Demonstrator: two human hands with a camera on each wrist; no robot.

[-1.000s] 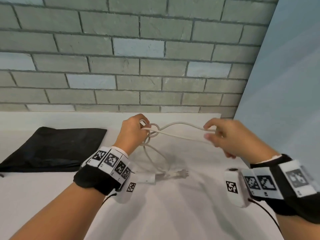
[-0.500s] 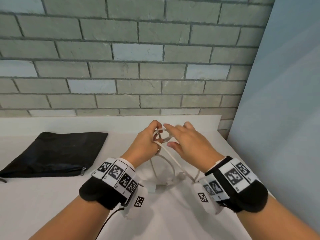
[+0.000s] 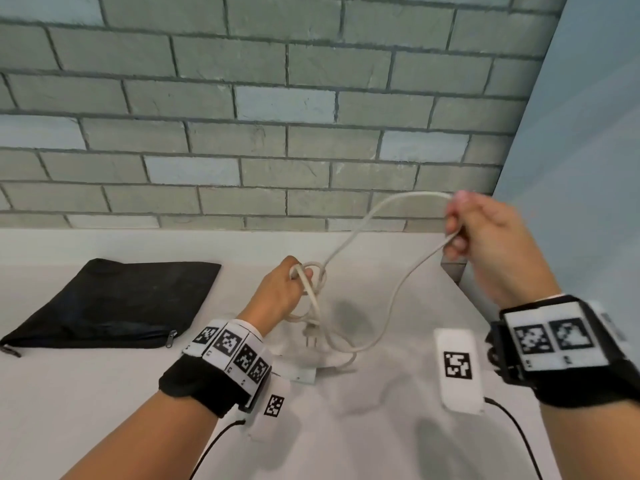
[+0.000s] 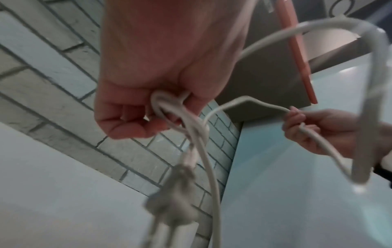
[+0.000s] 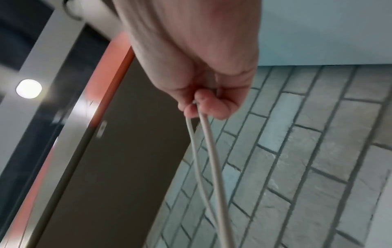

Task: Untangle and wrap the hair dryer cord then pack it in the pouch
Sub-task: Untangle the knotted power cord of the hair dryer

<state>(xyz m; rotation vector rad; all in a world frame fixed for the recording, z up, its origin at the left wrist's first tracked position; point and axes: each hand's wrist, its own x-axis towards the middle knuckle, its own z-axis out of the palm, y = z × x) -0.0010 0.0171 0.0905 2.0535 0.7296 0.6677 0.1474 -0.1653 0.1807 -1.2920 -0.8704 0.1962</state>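
A white hair dryer cord (image 3: 391, 299) runs between both hands above the white table. My left hand (image 3: 282, 292) grips a small knotted loop of the cord (image 4: 167, 109), and the plug (image 3: 309, 336) hangs below it, blurred in the left wrist view (image 4: 169, 201). My right hand (image 3: 485, 233) is raised at the right and pinches a long loop of cord (image 5: 203, 134), both strands trailing down toward the left hand. The white dryer body (image 3: 304, 362) lies on the table under the cord, mostly hidden by my left wrist. A flat black zip pouch (image 3: 114, 303) lies at the left.
A grey brick wall (image 3: 277, 116) stands behind the table (image 3: 346, 427). A pale blue panel (image 3: 588, 168) closes off the right side, close to my right hand. The table's right edge lies just under the right wrist.
My right hand, which had come in to the knot at the left hand, has pulled up and away to the right, drawing out a long loop of cord. The left hand keeps its hold.
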